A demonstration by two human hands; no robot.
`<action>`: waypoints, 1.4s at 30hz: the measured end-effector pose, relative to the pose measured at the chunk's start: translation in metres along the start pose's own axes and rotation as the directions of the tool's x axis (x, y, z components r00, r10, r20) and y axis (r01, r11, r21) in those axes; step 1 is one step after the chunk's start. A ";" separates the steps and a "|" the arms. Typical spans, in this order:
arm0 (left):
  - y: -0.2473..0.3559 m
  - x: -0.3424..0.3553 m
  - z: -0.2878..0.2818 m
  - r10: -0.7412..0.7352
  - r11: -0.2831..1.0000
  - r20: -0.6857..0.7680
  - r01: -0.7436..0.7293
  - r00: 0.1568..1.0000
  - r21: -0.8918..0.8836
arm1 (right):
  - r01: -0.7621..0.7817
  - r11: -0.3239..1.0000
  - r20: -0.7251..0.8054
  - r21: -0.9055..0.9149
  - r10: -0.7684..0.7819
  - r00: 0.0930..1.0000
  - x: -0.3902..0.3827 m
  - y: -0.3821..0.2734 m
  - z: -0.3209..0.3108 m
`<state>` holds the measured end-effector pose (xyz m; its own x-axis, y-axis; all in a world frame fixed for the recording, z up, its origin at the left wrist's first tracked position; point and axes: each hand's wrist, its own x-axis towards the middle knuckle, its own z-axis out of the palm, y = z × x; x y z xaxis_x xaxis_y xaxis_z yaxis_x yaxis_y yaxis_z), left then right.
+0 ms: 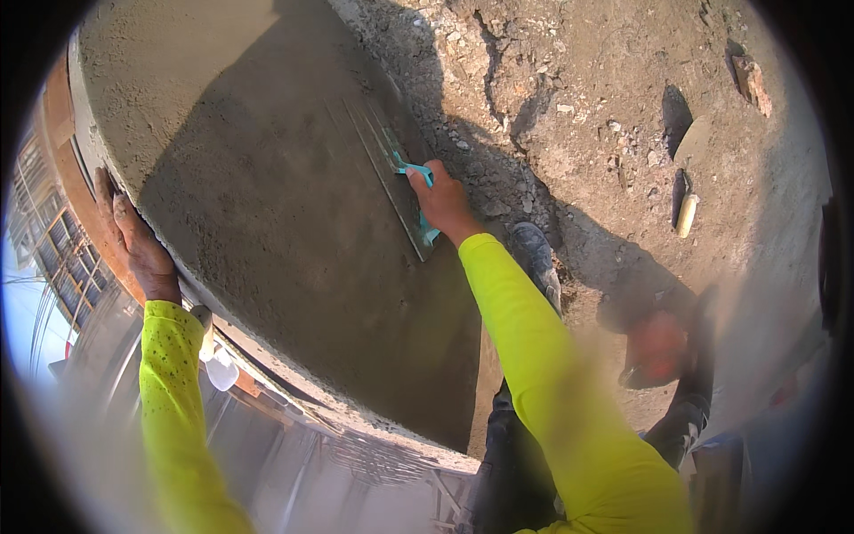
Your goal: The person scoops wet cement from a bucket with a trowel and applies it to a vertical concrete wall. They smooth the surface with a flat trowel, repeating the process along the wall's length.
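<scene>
My right hand [440,203] is closed round the turquoise handle of a plastering trowel [382,173]. The trowel's long, thin metal blade lies against the grey, wet-looking cement surface [294,205], near its right edge. My left hand [138,238] rests on the outer left edge of that cement-covered slab or wall, fingers stretched along the rim and nothing gripped. Most of the cement face is in shadow; its upper left corner is sunlit. Both my arms wear bright yellow-green sleeves, the left one spotted with dark splashes.
On the rough ground to the right lies a pointed trowel [687,214] with a pale handle. A shoe [534,254] stands beside the cement edge. A reddish-orange object [658,345] is blurred. Left and below are a white plastic container [221,368] and metal bars [67,254].
</scene>
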<state>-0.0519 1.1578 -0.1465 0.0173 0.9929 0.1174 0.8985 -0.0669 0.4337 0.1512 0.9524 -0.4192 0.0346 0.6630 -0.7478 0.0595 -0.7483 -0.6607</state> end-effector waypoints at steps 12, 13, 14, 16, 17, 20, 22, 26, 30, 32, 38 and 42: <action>-0.019 0.016 -0.001 -0.055 0.994 0.069 0.061 0.996 -0.092 | 0.156 0.986 -0.043 -0.060 -0.159 0.986 0.079 -0.066 0.038; -0.032 0.011 0.005 -0.048 0.992 0.072 0.056 0.996 -0.114 | 0.107 0.992 -0.039 -0.063 -0.110 0.993 0.085 -0.049 0.042; -0.031 0.013 0.006 -0.029 0.993 0.078 0.037 0.997 -0.112 | 0.062 0.997 -0.025 -0.040 -0.063 0.998 0.087 -0.031 0.043; -0.042 0.005 0.003 -0.043 0.996 0.082 0.049 0.996 -0.079 | -0.054 0.998 0.037 -0.027 0.055 0.998 0.068 0.021 0.061; -0.047 -0.002 0.000 -0.063 0.996 0.092 0.069 0.994 -0.060 | -0.130 0.991 0.064 -0.035 0.132 0.989 0.032 0.050 0.071; -0.057 -0.013 0.001 -0.077 0.997 0.111 0.078 0.991 -0.002 | -0.024 0.991 0.088 0.135 0.012 0.996 -0.021 0.063 0.091; -0.057 -0.006 0.003 -0.025 0.999 0.118 0.021 0.993 0.038 | 0.030 0.997 0.137 0.067 -0.039 0.990 0.026 -0.016 0.079; -0.058 0.006 0.006 0.005 0.997 0.128 -0.014 0.992 0.071 | 0.016 0.995 0.004 -0.102 -0.015 1.000 0.140 -0.034 0.072; -0.049 0.006 -0.005 0.036 0.992 0.114 -0.050 0.993 0.117 | -0.088 0.992 0.067 -0.088 0.094 0.993 0.090 0.032 0.074; -0.039 0.006 0.004 -0.002 0.999 0.087 -0.002 0.996 0.051 | -0.153 0.985 0.093 -0.080 0.160 0.983 0.047 0.068 0.067; -0.030 0.009 0.016 -0.069 0.995 0.068 0.074 0.995 -0.068 | -0.383 0.920 0.143 -0.081 0.391 0.909 -0.061 0.124 0.018; -0.015 -0.010 0.000 -0.135 0.990 0.065 0.132 0.989 0.045 | -0.413 0.905 0.200 -0.101 0.425 0.883 -0.160 0.159 0.007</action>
<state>-0.0651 1.1489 -0.1543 -0.0755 0.9971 -0.0007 0.9117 0.0693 0.4050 0.1484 0.7274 -0.4050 -0.1433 0.2631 -0.9541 0.1400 -0.9489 -0.2827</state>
